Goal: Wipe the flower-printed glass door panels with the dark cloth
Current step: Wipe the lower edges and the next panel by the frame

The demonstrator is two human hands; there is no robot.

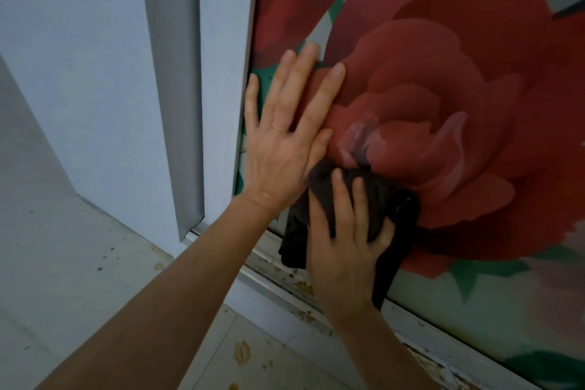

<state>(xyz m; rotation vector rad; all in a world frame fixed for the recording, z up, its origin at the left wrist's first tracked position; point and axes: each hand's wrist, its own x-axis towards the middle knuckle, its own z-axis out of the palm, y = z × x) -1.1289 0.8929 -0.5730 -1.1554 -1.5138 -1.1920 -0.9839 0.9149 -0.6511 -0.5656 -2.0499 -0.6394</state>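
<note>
A glass door panel [449, 51] printed with a big red rose and green leaves fills the right side of the head view. My left hand [285, 133] lies flat on the panel near its left edge, fingers spread, a thin ring on one finger. Just below and to the right, my right hand [342, 241] presses a bunched dark cloth [380, 196] against the lower part of the rose. Part of the cloth hangs down below my fingers towards the bottom frame.
A pale wall and a grey vertical door frame [171, 89] stand left of the panel. The white bottom track [285, 275] under the glass is chipped and stained. A light tiled floor [79, 279] with small spots lies at lower left.
</note>
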